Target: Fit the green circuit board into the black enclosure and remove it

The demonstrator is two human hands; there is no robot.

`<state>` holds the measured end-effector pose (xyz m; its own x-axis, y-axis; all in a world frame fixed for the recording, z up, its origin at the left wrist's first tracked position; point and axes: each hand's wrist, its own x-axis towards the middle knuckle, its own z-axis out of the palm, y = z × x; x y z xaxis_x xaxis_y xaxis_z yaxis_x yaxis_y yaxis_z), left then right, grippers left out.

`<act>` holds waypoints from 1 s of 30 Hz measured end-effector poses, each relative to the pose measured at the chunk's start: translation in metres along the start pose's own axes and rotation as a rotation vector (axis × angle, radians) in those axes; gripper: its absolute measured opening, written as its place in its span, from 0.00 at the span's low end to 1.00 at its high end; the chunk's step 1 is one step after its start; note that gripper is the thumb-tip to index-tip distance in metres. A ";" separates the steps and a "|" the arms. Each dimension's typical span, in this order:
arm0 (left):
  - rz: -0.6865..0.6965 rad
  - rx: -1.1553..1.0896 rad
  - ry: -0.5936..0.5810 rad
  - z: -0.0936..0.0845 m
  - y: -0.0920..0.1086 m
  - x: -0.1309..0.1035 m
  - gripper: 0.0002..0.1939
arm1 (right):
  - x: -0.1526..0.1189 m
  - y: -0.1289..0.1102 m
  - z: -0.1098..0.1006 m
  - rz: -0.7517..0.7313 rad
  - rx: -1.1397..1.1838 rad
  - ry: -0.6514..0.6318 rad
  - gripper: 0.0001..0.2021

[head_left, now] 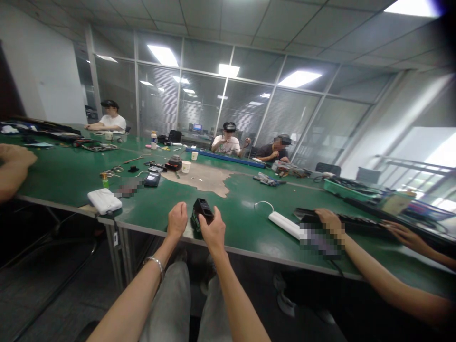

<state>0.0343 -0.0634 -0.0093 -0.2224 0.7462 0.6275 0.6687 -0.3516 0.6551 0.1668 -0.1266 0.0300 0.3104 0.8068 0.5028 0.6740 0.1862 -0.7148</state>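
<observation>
A black boxy device (202,208) stands tilted near the table's front edge, with a green circuit board showing on its left side. My right hand (214,232) grips it from the right, thumb across the near face. Just left of the device, and apart from it, is my left hand (177,220). Its fingers are curled closed, and whatever may be inside them is hidden. A bracelet (156,262) circles my left wrist.
A white box (104,201) lies left, a white power strip (288,225) right. Paper cups (185,166) and a black device (152,178) stand ahead. On the right, a co-worker's hands (329,220) touch a long black part; another person's hand (16,156) appears left.
</observation>
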 end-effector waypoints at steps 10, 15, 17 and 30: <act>0.014 0.005 0.011 0.002 -0.003 0.000 0.19 | -0.014 -0.004 0.008 -0.018 -0.160 -0.092 0.36; 0.009 0.014 -0.015 0.001 -0.001 0.001 0.20 | -0.016 -0.004 0.007 -0.047 -0.176 -0.082 0.37; 0.003 0.015 -0.048 0.002 -0.001 0.001 0.20 | -0.013 -0.006 0.005 -0.063 -0.181 -0.088 0.36; -0.074 -0.131 -0.207 0.003 -0.003 0.003 0.22 | -0.015 0.005 0.012 -0.045 -0.205 -0.116 0.38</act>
<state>0.0335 -0.0587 -0.0107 -0.1086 0.8676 0.4852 0.5554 -0.3518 0.7535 0.1576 -0.1314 0.0130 0.2060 0.8616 0.4640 0.8110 0.1149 -0.5736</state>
